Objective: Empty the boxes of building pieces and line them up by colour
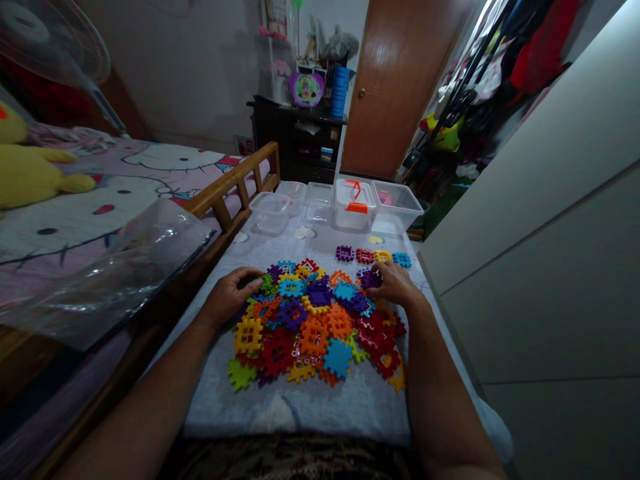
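A heap of colourful notched plastic tiles (314, 333) lies on the cloth-covered surface in front of me. At the heap's upper left edge, my left hand (233, 291) rests with thumb and fingers apart, beside green tiles (267, 285); nothing shows in its grasp. My right hand (393, 283) is at the upper right edge, its fingers on a purple tile (369, 279); the fingertips partly cover it. Just beyond that hand a short row holds a purple tile (345, 253), a red tile (365, 256), a yellow tile (383, 257) and a blue tile (401, 260).
Clear plastic containers (270, 212) and a lidded box with orange clasps (354, 212) stand at the far end. A wooden rail (227, 193) and a clear plastic bag (125, 267) are on the left. White cabinet fronts (540, 233) rise on the right.
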